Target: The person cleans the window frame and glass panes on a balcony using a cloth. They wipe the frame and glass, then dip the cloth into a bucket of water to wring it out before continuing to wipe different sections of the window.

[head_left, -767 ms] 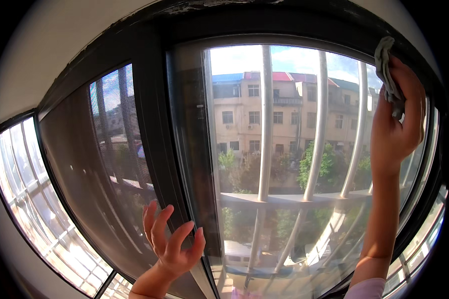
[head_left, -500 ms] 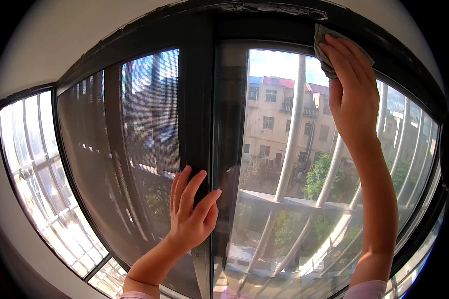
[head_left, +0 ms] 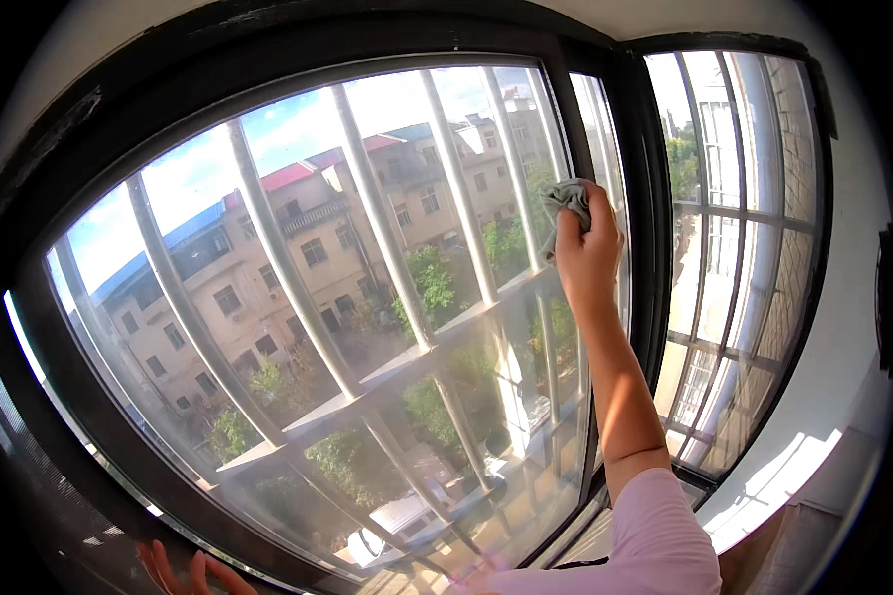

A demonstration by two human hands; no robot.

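A crumpled grey-green cloth (head_left: 565,201) is bunched in my right hand (head_left: 595,241), whose fingers are closed round it. That hand is up against the right upright of the dark window frame (head_left: 573,129), beside the edge of the large glass pane (head_left: 387,327). My right arm stretches up from a pale pink sleeve. Down at the lower left edge, only the fingers of my left hand (head_left: 191,575) show. They are spread with nothing visible in them, close to the dark lower part of the frame. The rest of that hand is out of the picture.
White metal bars (head_left: 392,238) stand outside the glass, with buildings and trees beyond. A second barred side window (head_left: 739,218) is set at the right, next to a white wall (head_left: 843,327). Part of a mesh screen (head_left: 30,456) shows at the lower left.
The view has swung to the right. My right hand has come down with the cloth from the top rail to the right upright. My left hand now sits at the lower left edge.
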